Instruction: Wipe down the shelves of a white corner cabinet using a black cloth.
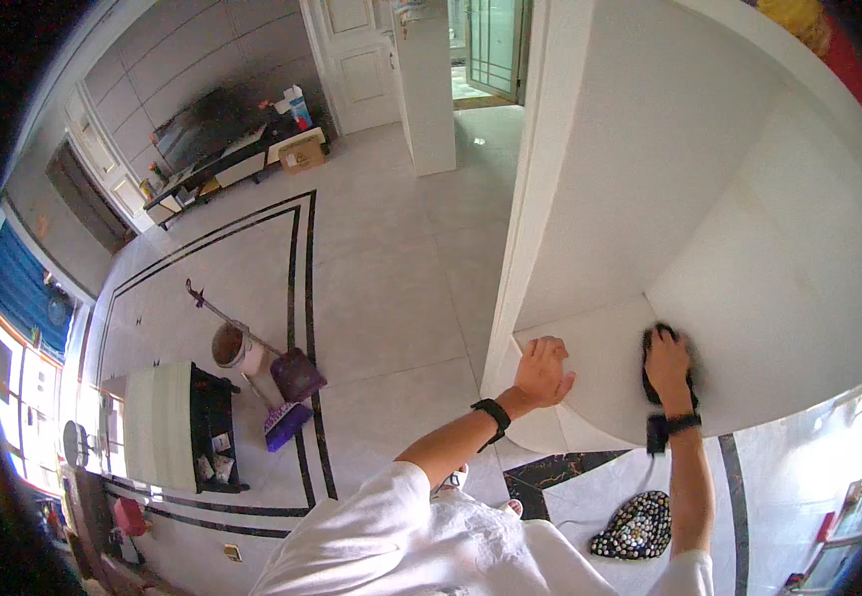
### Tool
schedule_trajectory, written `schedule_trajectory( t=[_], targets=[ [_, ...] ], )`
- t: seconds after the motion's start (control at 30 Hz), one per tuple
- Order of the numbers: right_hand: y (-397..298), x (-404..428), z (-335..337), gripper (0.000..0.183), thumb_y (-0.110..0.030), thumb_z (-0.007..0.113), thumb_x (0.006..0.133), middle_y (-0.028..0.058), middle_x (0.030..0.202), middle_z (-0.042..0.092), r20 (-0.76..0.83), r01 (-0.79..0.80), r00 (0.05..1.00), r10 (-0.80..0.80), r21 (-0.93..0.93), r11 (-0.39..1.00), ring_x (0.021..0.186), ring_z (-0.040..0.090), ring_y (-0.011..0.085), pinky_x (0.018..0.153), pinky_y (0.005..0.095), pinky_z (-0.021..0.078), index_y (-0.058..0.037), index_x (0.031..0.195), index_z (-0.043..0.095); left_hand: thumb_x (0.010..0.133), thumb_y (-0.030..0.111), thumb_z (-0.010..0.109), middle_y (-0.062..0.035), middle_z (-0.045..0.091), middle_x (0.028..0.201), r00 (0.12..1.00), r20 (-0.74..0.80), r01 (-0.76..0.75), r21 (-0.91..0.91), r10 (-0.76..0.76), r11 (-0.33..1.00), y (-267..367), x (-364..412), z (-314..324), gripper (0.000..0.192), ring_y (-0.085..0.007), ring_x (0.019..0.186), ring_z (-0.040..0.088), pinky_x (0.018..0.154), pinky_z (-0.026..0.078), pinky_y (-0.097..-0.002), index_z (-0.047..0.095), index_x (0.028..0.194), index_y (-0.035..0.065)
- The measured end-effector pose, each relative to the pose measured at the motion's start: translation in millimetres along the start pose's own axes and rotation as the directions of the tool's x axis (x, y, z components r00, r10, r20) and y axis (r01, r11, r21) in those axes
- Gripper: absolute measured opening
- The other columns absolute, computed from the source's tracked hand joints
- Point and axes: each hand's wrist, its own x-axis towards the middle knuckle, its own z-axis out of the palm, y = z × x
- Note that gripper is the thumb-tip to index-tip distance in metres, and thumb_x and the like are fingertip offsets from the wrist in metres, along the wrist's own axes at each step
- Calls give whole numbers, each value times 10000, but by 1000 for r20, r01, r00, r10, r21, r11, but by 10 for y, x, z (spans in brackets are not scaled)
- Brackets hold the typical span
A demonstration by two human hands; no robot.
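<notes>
My right hand (668, 369) is closed over a black brush-like tool (653, 384), partly hidden by the fingers and blurred; it touches the white panelled surface in the corner of a niche. My left hand (544, 371) holds nothing, its fingers apart and slightly curled, over the white ledge (595, 335) at the niche's left edge. Each wrist wears a black band. A small black box (656, 434) with a cord hangs by the right wrist. Below it on the floor lies a dark pad covered with pebble-like beads (633, 525).
Left on the tiled floor stand a bucket (231, 346), a long-handled dustpan (298, 375), a purple broom head (287, 426) and a low covered table (159, 428). A TV bench (241, 167) and a cardboard box (301, 155) stand further back. The white niche edge (531, 186) rises beside my left hand.
</notes>
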Motion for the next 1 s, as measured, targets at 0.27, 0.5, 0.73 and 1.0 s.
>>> schedule_trajectory(
  t=[0.27, 0.5, 0.73, 1.0],
  targets=[
    [-1062, 10, -308, 397, -102, 610, 725, 90, 1136, 559, -119, 409, 912, -392, 304, 860, 1014, 490, 385, 770, 453, 509, -78, 1119, 570, 718, 247, 591, -174, 444, 1037, 979, -166, -116, 35, 121, 993, -72, -31, 97, 418, -343, 1003, 427, 866, 323, -463, 444, 1008, -14],
    [-712, -951, -722, 443, -161, 612, 770, 73, 1215, 521, 63, 312, 939, -339, 263, 913, 1029, 476, 383, 861, 420, 483, -101, 1203, 538, 722, 268, 583, -182, 448, 1049, 992, -118, -50, 30, 54, 998, -56, -22, 65, 395, -342, 1008, 424, 871, 323, -459, 489, 970, -25],
    [77, -95, -85, 429, -197, 580, 827, 88, 1204, 540, 44, 25, 999, -27, 43, 999, 1069, 466, 414, 820, 468, 496, -109, 1243, 516, 726, 279, 577, -176, 453, 1077, 999, -42, -20, 15, 21, 1000, -25, -12, 68, 413, -349, 1064, 401, 905, 287, -469, 509, 992, -30],
    [-915, 166, -473, 402, -109, 571, 783, 98, 1204, 542, 53, 274, 952, -300, 285, 919, 1093, 471, 410, 931, 461, 417, -106, 1185, 555, 727, 281, 588, -193, 454, 1086, 994, -100, -52, -34, 48, 998, -38, -15, 99, 416, -359, 1069, 403, 906, 290, -485, 495, 994, -23]
  ],
)
